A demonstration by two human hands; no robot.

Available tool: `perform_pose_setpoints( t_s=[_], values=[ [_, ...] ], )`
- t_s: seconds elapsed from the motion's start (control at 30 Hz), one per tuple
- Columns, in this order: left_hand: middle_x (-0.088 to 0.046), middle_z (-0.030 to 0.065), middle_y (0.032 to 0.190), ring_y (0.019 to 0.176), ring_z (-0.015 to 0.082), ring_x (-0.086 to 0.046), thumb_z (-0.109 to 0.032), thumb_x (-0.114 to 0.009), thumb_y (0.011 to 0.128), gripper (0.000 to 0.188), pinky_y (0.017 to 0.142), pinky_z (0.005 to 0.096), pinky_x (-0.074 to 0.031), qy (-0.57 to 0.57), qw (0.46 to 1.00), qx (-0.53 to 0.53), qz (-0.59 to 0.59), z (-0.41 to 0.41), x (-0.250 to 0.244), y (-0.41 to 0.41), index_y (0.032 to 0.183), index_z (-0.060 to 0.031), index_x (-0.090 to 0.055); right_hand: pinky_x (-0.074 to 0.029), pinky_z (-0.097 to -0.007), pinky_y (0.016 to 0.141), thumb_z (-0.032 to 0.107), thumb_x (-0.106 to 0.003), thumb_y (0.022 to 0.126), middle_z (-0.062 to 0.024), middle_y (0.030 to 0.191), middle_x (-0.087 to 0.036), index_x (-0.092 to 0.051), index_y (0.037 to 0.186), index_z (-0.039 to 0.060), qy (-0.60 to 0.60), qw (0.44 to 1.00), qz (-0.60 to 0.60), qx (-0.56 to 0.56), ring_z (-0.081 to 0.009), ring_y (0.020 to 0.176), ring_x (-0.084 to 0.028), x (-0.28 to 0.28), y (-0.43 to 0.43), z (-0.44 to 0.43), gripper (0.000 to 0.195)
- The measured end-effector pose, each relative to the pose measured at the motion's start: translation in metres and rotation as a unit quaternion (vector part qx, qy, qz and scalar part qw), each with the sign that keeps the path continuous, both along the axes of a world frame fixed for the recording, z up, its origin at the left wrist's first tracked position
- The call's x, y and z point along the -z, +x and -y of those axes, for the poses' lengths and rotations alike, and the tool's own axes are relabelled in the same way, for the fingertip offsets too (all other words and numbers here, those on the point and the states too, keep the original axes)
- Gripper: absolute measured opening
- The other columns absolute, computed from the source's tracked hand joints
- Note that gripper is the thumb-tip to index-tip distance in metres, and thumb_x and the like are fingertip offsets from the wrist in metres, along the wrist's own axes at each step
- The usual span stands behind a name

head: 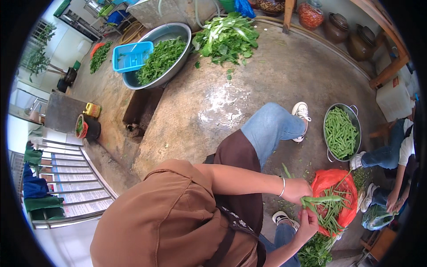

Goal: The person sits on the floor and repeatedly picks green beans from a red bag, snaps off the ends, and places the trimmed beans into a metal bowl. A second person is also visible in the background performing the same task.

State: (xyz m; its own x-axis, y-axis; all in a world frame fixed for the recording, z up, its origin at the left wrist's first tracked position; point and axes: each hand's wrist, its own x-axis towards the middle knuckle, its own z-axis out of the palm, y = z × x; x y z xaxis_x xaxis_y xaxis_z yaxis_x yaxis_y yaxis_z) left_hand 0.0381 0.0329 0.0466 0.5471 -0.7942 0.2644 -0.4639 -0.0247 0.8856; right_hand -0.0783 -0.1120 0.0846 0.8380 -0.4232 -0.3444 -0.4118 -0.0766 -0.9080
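Note:
My left hand (297,191), with a bracelet at its wrist, grips several green beans (322,199) at the near side of a red plastic bag (319,180). Just below it, my right hand (307,222) pinches the lower end of a bean coming out of the left hand. Loose, long green beans (328,217) lie inside the wide-mouthed bag on the floor. Beyond the bag stands a two-handled metal basin (359,133) filled with short bean pieces (340,133).
Another person's hands (393,203) are over a clear plastic bag (375,217) at right. Leafy greens (315,252) lie below my right arm. A large metal tub (181,63) holds greens and a blue basket (128,58). Near a floor drain channel (141,106), the concrete is wet.

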Motion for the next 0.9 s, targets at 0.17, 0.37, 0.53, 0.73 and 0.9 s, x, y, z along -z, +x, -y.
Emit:
perform_pose_setpoints(
  t_s=[0.17,0.37,0.53,0.73,0.9],
  values=[
    [-0.059,0.0113,0.081,0.076,0.0311,-0.058,-0.014,-0.061,0.068,0.016,0.063,0.0422,-0.046,0.056,0.997,-0.010,0.049,-0.005,-0.017,-0.006,0.080,-0.0044,-0.058,-0.046,-0.0219,0.059,-0.004,-0.056,0.077,-0.0057,0.077,-0.061,-0.059,0.085,-0.0037,-0.157,0.987,0.030,-0.033,-0.0099,0.065,-0.055,-0.004,0.004,-0.011,0.008],
    [-0.059,0.0133,0.077,0.072,0.0294,-0.059,-0.021,-0.064,0.070,0.024,0.065,0.0397,-0.047,0.067,0.986,-0.123,-0.090,0.001,-0.013,-0.012,0.088,-0.0060,-0.059,-0.044,-0.0223,0.056,-0.006,-0.052,0.076,-0.0052,0.071,-0.057,-0.055,0.080,0.0004,0.089,0.982,0.108,0.127,-0.0112,0.060,-0.052,0.019,0.015,-0.010,0.009],
    [-0.060,0.0037,0.073,0.065,0.0133,-0.058,-0.006,-0.067,0.072,0.015,0.058,0.0279,-0.049,-0.100,0.831,-0.260,-0.482,-0.013,-0.033,0.039,0.086,-0.0035,-0.060,-0.047,-0.0252,0.061,0.006,-0.067,0.072,-0.0054,0.076,-0.058,-0.060,0.095,0.0022,-0.073,0.989,-0.020,0.125,-0.0128,0.066,-0.055,0.055,0.004,0.032,0.024],
    [-0.062,0.0078,0.079,0.059,0.0125,-0.055,-0.009,-0.068,0.075,0.017,0.059,0.0260,-0.044,-0.132,0.804,-0.311,-0.489,-0.012,-0.029,0.049,0.086,-0.0012,-0.058,-0.047,-0.0296,0.069,0.022,-0.070,0.072,-0.0062,0.085,-0.059,-0.059,0.105,0.0072,-0.134,0.987,0.015,-0.089,-0.0187,0.082,-0.058,0.003,-0.009,0.025,0.038],
    [-0.062,0.0080,0.079,0.058,0.0119,-0.055,-0.009,-0.068,0.075,0.017,0.059,0.0248,-0.043,-0.117,0.804,-0.312,-0.492,-0.006,-0.030,0.048,0.086,-0.0017,-0.057,-0.047,-0.0326,0.065,0.026,-0.070,0.072,-0.0054,0.077,-0.058,-0.058,0.086,0.0072,-0.383,0.913,0.043,-0.134,-0.0226,0.076,-0.057,-0.005,0.007,-0.010,0.026]
  ],
)
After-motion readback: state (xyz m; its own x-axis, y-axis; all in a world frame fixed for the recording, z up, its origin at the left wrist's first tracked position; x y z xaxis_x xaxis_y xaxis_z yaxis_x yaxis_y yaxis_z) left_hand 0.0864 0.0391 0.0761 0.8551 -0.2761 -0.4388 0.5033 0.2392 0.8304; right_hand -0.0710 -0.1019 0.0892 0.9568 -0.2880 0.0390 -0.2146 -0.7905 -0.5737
